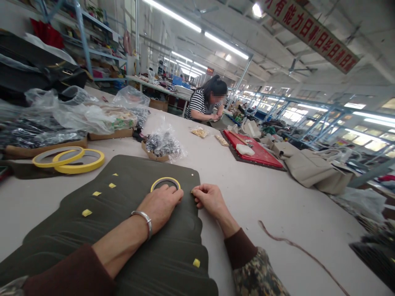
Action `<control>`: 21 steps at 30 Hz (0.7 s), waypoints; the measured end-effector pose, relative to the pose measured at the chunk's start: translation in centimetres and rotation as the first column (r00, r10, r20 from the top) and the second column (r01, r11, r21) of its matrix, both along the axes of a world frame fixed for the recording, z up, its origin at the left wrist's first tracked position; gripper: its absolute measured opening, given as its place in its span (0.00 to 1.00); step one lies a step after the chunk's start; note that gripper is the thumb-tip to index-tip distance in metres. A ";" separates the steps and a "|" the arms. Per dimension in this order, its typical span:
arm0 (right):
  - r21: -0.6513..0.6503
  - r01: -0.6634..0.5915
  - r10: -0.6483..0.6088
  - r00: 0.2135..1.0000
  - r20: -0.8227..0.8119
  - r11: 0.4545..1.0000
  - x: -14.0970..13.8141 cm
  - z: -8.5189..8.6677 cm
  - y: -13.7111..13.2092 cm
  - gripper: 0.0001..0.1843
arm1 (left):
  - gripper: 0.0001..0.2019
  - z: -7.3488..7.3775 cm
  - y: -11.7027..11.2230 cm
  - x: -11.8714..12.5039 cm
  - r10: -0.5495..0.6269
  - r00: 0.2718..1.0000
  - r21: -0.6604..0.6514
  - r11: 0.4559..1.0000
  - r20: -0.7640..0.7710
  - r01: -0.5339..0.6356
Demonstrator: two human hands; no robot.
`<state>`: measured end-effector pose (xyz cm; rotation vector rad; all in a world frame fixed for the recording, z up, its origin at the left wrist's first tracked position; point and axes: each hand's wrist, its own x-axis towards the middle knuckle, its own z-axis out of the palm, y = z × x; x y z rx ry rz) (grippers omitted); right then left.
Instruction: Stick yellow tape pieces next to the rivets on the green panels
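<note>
Dark olive fabric panels (129, 172) lie overlapped in a stack in front of me, with several small yellow tape pieces (96, 193) stuck on them. My left hand (161, 205) rests over the top panel, its fingers closed on a roll of yellow tape (166, 179). A silver bangle circles that wrist. At the panel's right edge, my right hand (209, 200) pinches a small bit of yellow tape (192, 191) between thumb and finger. Another yellow tape piece (196, 263) sits lower on the right edge of the stack.
Two larger tape rolls (79, 161) lie at the left. Behind the panels stands a bag of small metal parts (163, 144). A red board (253, 152) and beige bag pieces (317, 168) are to the right, near a brown cord (290, 242). A co-worker (205, 100) leans over the far end.
</note>
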<state>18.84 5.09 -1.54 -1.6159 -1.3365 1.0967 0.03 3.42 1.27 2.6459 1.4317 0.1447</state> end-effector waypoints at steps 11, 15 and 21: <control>0.139 -0.053 0.010 0.955 0.296 0.989 -0.3 -0.1 0.1 0.07 | 0.10 0.0 -0.1 -0.1 -0.038 0.999 -0.003 0.999 0.013 0.038; 0.108 0.035 -0.045 0.994 0.097 0.993 0.2 -0.5 -0.5 0.12 | 0.08 -0.3 0.1 -0.3 -0.060 0.997 0.009 0.998 0.052 0.060; 0.199 -0.024 -0.015 0.981 0.193 0.980 -0.2 -0.9 -1.0 0.10 | 0.08 -0.3 0.3 -0.8 -0.092 0.981 0.030 0.996 0.172 0.088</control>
